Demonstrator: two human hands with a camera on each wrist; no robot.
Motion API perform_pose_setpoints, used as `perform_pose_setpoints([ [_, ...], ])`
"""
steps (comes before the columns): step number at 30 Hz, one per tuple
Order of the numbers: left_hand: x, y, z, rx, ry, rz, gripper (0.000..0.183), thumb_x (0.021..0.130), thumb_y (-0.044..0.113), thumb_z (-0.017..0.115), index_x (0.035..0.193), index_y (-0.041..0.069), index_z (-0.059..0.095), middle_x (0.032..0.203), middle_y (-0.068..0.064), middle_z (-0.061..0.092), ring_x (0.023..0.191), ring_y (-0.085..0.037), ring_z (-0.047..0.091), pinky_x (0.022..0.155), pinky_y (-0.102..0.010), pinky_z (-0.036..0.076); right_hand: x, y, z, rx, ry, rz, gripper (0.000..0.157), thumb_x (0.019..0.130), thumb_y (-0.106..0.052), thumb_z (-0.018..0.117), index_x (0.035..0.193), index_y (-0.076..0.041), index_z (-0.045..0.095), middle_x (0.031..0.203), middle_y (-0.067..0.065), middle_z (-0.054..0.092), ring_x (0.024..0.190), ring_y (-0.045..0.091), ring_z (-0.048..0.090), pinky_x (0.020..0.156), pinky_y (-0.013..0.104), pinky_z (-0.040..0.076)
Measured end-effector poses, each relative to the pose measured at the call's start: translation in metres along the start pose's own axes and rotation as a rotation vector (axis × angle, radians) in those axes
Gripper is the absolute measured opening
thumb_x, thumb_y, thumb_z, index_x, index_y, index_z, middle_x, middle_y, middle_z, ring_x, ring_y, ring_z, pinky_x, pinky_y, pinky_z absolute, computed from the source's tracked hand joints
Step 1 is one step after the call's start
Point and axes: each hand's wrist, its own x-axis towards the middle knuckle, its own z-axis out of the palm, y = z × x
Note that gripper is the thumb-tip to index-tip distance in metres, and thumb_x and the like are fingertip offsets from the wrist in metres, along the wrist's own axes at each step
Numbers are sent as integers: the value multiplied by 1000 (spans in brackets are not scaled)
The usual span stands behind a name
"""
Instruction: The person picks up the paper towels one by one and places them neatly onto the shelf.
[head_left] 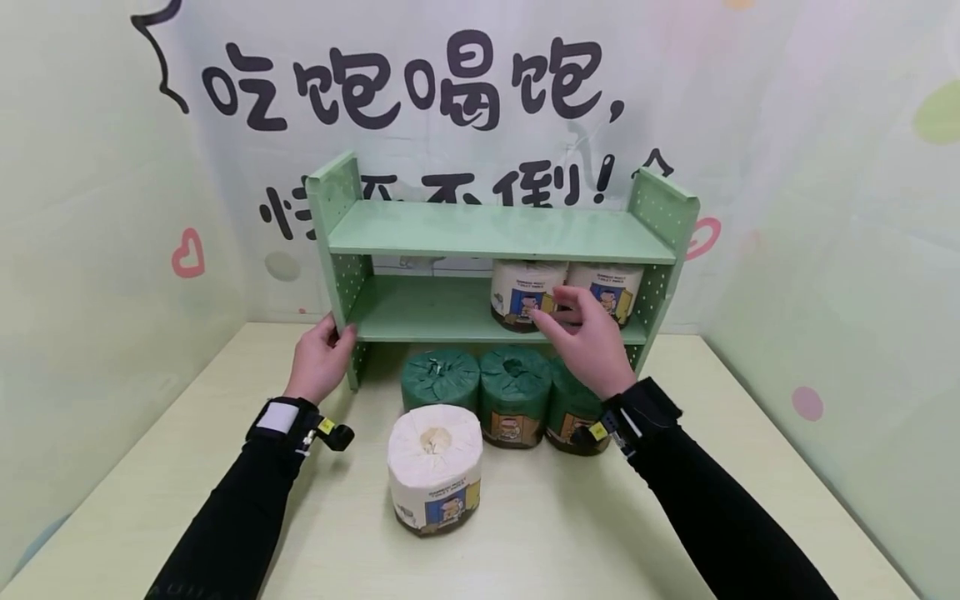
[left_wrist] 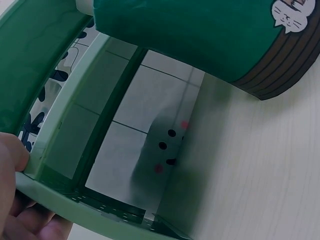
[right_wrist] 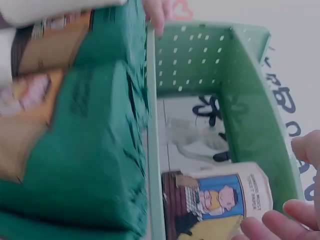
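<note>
My left hand (head_left: 321,360) grips the left side panel of a green two-tier shelf (head_left: 487,229). In the left wrist view its thumb (left_wrist: 15,152) lies at the shelf's edge and the fingers wrap behind the panel. My right hand (head_left: 592,342) is in front of the middle board with fingers spread and nothing between them. Right by its fingertips, two white toilet paper rolls stand on that board: the left one (head_left: 517,283) and the right one (head_left: 626,279), partly covered by the hand. The right wrist view shows a white roll (right_wrist: 225,200) beside the fingers.
Several green-wrapped toilet paper rolls (head_left: 513,400) stand in a row on the table (head_left: 540,533) under the shelf. Another white roll (head_left: 435,467) stands in front of them. Behind the shelf is a wall (head_left: 712,100) with large black lettering.
</note>
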Motion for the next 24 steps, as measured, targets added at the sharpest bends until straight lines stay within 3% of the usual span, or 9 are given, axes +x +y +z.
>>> perform_pose_setpoints([
  [5,1,1,0,1,0,9,33,105,24,50,127,1,60,93,-16,63,72,-21,52,51,-21,44,-20,-7,-2,70,-22,-48,59,95,-61,53,144,-29,42,135,-12,50,110,2,52,86,29,51],
  [9,1,-1,0,11,-1,11,32,105,25,50,125,2,60,89,-14,62,70,-21,51,50,-21,42,-36,-28,-9,140,-84,-46,53,100,-42,59,144,-17,44,137,0,50,112,12,54,89,32,50],
  [12,1,-3,1,15,-1,22,32,105,25,49,124,1,60,88,-15,62,69,-21,50,49,-19,41,-51,-57,-17,201,-124,-32,50,101,-34,61,143,-12,44,138,6,50,112,19,55,91,37,50],
  [14,1,-3,1,14,-1,26,32,105,25,49,123,1,61,87,-15,61,69,-21,50,48,-17,40,-61,-70,-18,230,-132,-47,51,100,-36,62,143,-15,45,138,5,50,113,20,54,90,39,50],
  [21,1,-1,1,17,4,24,32,105,24,50,123,0,61,92,-15,64,72,-21,52,51,-18,42,-87,-57,2,257,-131,-156,48,100,-21,64,144,-13,45,138,4,50,116,19,51,92,32,48],
  [24,1,-2,0,23,11,14,32,105,25,50,122,1,62,94,-16,66,74,-21,54,53,-19,43,-96,-80,1,289,-154,-181,45,100,-18,64,141,-12,47,136,5,51,114,21,52,92,37,49],
])
